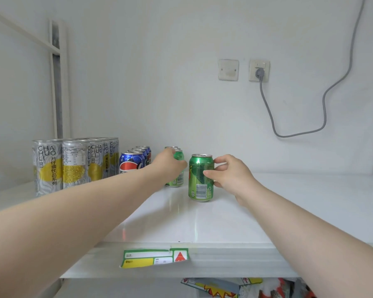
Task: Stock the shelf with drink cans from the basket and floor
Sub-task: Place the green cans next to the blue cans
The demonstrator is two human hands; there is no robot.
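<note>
On the white shelf (pixel 202 224) my left hand (pixel 169 164) is wrapped around a green can (pixel 178 179) at the front of a short row of green cans running back to the wall. My right hand (pixel 230 175) grips a second green can (pixel 201 178) from its right side; that can stands upright on the shelf, just right of the row. To the left stand a row of blue cola cans (pixel 131 161) and several tall silver-and-yellow cans (pixel 73 164). No basket or floor is in view.
A price label (pixel 154 258) hangs on the shelf's front edge. A wall socket (pixel 259 70) with a grey cable (pixel 299 134) is behind, above the shelf's right half. Colourful packaging (pixel 246 288) shows below the shelf. A white upright (pixel 57 82) stands at the left.
</note>
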